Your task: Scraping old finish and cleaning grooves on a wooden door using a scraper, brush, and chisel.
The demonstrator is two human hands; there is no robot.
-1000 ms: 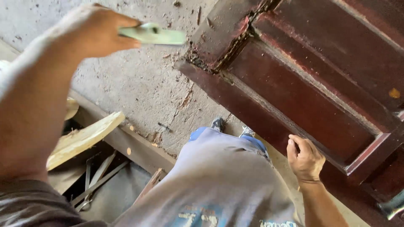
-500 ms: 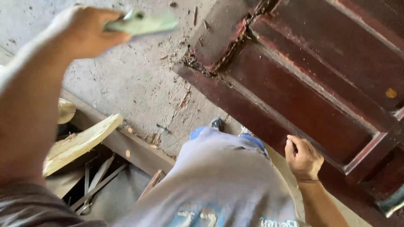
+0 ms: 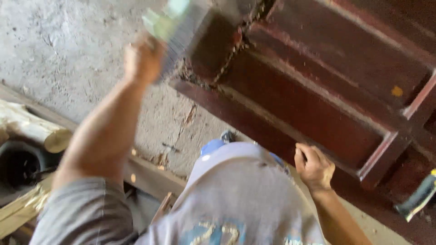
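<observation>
My left hand is raised and blurred, gripping a pale green tool that streaks across the damaged upper corner of a dark red panelled wooden door. The door lies flat on a concrete floor. Its corner joint is cracked and splintered. My right hand rests on the door's near rail with fingers curled over the edge. My grey shirt fills the bottom of the view.
A wooden beam runs along the floor below my left arm. Logs and pale offcuts lie at the left edge. A dark tool with a yellow tip lies at the right edge on the door.
My left hand has swung the green tool from the upper left toward the door's broken corner. The view has shifted left. My right hand stays on the door's edge.
</observation>
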